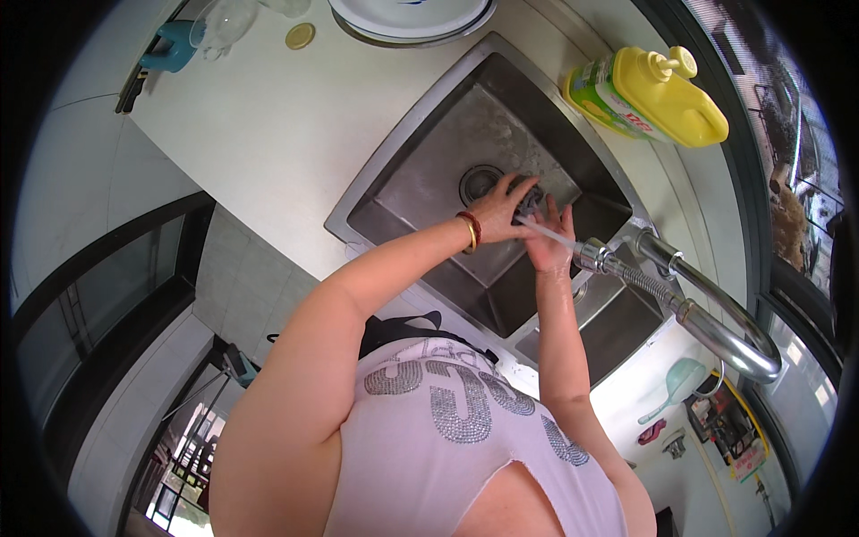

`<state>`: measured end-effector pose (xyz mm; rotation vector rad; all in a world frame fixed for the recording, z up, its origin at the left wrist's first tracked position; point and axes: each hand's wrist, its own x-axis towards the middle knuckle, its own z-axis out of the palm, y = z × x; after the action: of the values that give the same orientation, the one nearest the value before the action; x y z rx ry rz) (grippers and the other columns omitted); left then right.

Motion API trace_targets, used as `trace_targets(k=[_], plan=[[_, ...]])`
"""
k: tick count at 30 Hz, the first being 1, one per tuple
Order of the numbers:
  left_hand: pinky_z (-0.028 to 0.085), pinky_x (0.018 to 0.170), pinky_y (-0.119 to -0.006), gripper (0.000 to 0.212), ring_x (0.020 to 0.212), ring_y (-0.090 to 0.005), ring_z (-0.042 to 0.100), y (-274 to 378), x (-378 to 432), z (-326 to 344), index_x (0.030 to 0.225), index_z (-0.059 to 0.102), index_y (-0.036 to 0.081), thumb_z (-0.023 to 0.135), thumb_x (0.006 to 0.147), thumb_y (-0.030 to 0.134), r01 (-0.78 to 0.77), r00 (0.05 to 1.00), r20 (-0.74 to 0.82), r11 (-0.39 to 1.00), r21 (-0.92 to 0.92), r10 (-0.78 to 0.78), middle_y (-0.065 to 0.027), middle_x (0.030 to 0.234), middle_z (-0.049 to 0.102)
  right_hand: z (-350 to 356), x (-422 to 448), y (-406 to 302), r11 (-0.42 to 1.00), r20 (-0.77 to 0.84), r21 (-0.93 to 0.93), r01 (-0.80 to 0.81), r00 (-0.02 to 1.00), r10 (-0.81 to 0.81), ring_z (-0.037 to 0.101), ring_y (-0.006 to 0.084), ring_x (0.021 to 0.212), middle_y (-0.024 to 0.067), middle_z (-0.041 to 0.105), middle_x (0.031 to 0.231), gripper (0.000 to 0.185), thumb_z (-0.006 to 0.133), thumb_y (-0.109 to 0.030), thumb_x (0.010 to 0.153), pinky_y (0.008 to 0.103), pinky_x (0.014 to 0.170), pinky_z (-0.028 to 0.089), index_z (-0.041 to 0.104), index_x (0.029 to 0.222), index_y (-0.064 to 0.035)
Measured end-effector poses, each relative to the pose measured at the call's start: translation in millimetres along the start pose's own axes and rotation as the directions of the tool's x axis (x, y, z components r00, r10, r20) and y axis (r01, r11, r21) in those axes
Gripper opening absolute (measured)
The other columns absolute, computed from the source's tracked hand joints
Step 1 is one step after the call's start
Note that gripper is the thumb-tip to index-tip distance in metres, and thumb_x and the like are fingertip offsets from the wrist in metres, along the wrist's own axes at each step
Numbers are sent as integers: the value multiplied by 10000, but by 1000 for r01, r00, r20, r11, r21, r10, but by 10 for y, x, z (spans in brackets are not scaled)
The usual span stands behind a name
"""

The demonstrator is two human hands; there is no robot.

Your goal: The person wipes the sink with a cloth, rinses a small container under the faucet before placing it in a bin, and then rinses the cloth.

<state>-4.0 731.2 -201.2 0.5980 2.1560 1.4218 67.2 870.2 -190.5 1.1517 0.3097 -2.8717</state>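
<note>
Over the larger basin of a stainless steel sink (436,154), my left hand (500,211) is closed around a dark grey scrubber (529,199), probably steel wool. Red and gold bracelets (472,232) circle that wrist. My right hand (551,241) is just beside it, palm up with fingers spread, at the scrubber's edge; whether it touches the scrubber is unclear. Water runs from the chrome spring faucet (594,256) onto the scrubber and the fingers. Behind my left hand shows the round drain (482,182). My right forearm is wet.
A yellow dish soap bottle (661,101) stands behind the sink by the window. Stacked white plates (416,20) sit on the counter (268,134) at the top, with a gold lid (300,36) and a clear glass vessel (225,27) nearby. The smaller basin (617,329) lies under the faucet.
</note>
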Motion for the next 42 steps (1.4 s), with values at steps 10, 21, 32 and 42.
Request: trace_targets(k=[10,21,32,42], plan=[[447,758,-392,246,883,-311,530,531,-16,128,934,581,68,608,725,195,-273,959,105,956,107,262,-130,928,505,-194,319,-72,920,-52,-391,3,998,-26,480,313,1069,120,429,1303,446,401,-298,930,438,913,403,362,1318,-83],[464,539,-429,224,611,-330,584,488,178,125,626,555,73,507,791,216,-62,968,-216,957,282,126,-116,678,590,-379,584,196,985,39,-170,15,999,-9,564,247,939,109,584,1038,318,424,-258,912,369,816,468,500,1157,-69],[458,769,-399,478,901,-350,584,105,128,-99,1170,478,74,557,814,383,131,984,118,991,2,-130,-200,954,611,37,-28,23,993,-170,-72,-91,982,77,534,283,1030,114,580,1092,412,487,-385,880,417,966,380,534,1107,-45],[452,717,-325,540,830,-263,613,13,109,-203,897,601,-42,685,690,449,210,834,486,965,159,-262,-194,872,627,177,-184,-146,839,88,-475,267,963,-256,409,229,1178,117,427,1273,666,559,-158,846,354,1022,284,189,1393,-78]])
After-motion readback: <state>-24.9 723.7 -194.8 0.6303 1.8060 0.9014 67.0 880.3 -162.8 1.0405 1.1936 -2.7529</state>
